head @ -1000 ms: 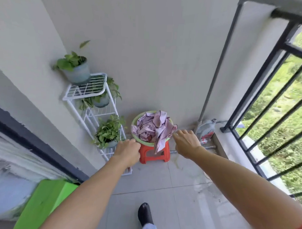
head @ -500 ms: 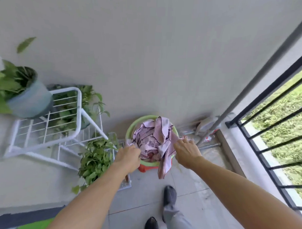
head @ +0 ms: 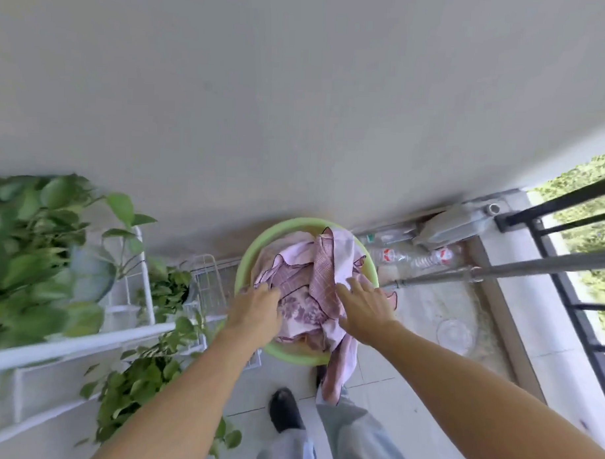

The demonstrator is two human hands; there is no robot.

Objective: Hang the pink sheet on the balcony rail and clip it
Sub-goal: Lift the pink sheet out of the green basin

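Pink sheet [head: 309, 284] is lying bunched up in a round green basin [head: 296, 358] on the balcony floor, close to the wall. One end of it is hanging over the rim at 6 o'clock.

The left hand [head: 254, 306] is reaching in at 8 o'clock of the basin. Its fingers [head: 259, 289] are dipping into the cloth, and I cannot tell if they are pinching it. The right hand [head: 363, 307] is lying on the sheet at 4 o'clock, with its fingers [head: 352, 286] spread out flat.

I think the step is picking the sheet up. To do it well, both hands should be hunting for an edge or two corners, not just grabbing the lump. Lifting it high should be keeping the hanging end off the floor. The black balcony rail [head: 566, 200] is waiting at 3 o'clock, so the sheet will be swinging that way.

Counting now: one sheet, one basin, two hands, one rail with many bars. By the wall, two plastic bottles [head: 389, 255] and one grey jug [head: 455, 224] are lying. At 9 o'clock, one white rack [head: 84, 345] is holding leafy plants [head: 37, 227], too blurry to count. One black shoe [head: 284, 410] is showing plainly. No clips are showing.
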